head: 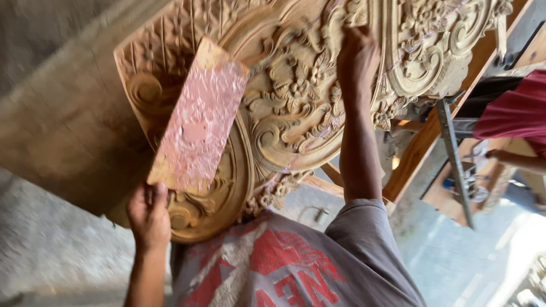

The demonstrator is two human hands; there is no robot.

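My left hand [148, 213] grips the near end of a flat wooden board [196, 122] that is smeared with pink paste. The board lies tilted over a large ornate carved wooden panel [290, 108] with flowers and scrolls. My right hand [355, 57] reaches further up, and its fingers are curled against the carving near a floral scroll. I see that hand from the back, so anything in it is hidden. My grey shirt with a red print [290, 267] fills the lower middle of the view.
A plain wooden slab [62, 125] lies left of the carving. On the right are sloping wooden beams [424, 142], a metal bar clamp [452, 153], and another person in a red shirt [512, 108] with a forearm [517, 162] on a bench. Grey concrete floor [51, 250] lies below.
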